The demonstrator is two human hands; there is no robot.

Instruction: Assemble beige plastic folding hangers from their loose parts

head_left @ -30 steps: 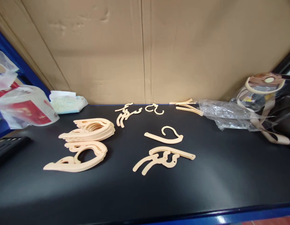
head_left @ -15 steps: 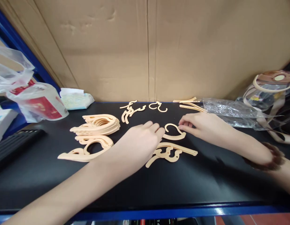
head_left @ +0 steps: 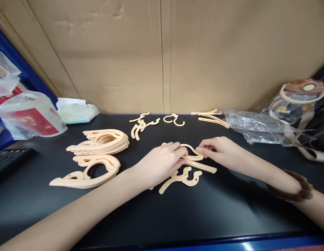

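My left hand point(head_left: 164, 162) is curled over the left part of a cream plastic folding hanger point(head_left: 193, 158), hiding that part. At its right end, my right hand point(head_left: 216, 148) pinches it between thumb and forefinger. Just below, a long straight hanger arm point(head_left: 204, 166) runs out from under my left fingers, touching or close to the thumb. Loose hook pieces point(head_left: 192, 179) and a curved piece point(head_left: 166, 185) lie nearer me on the black table mat. Stacked folded hangers point(head_left: 104, 143) and another folded hanger point(head_left: 86, 179) lie left of my left hand.
Toward the back lie loose hooks point(head_left: 139, 126), a pair of hooks point(head_left: 175, 119) and straight arms point(head_left: 213, 121). Clear plastic bags point(head_left: 256, 125) and a bottle point(head_left: 300, 97) stand right. A tissue pack point(head_left: 76, 111), a bagged cup point(head_left: 38, 115) and a black keyboard point(head_left: 14, 160) are left.
My right fingertips have closed on the hanger's right end. The hanger has come down closer to the straight arm, and my left thumb now shows beneath it. The view has shifted slightly.
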